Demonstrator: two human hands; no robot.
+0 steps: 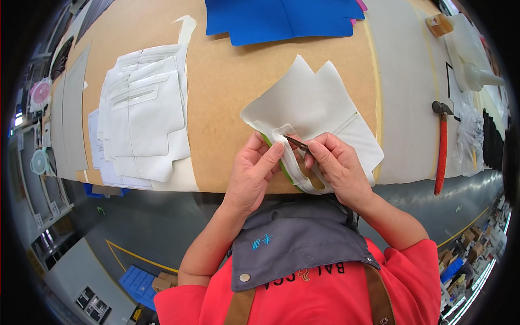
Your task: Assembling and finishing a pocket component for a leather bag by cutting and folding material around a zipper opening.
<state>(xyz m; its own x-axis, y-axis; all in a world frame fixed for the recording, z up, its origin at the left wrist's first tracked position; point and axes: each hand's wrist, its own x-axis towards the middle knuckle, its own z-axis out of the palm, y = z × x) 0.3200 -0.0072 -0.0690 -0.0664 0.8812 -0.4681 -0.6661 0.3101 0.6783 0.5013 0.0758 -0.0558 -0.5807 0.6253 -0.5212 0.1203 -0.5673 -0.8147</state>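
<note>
- The white sheet [319,105], my landmark here, sits between my two hands at the near side of the tabletop [216,97], its broad part spread away from me.
- My left hand [252,169] is at the sheet's left near edge; that grip is narrow, pinching the edge with the left thumb [272,155] on top.
- A white band [293,167] curves along the sheet's near part, with a green edge [285,171] on its left.
- My right hand [340,169] is at the sheet's right near side; that grip is closed round a slim dark tool [296,143].
- The relation that matters: the tool's long axis slants from my right fingers leftward and away from me, its tip over the band's far end. From the right grip, that spot lies left and slightly farther off; the left thumb is the nearer to it.
- I cannot tell whether the tip touches the band.
- Left of the sheet, well apart, lies a pile of white pieces [146,116].
- Beyond the sheet is a blue piece [281,21].
- Right of the sheet, well apart, is a red-handled hammer [441,149], with clear plastic [469,138] past it.
</note>
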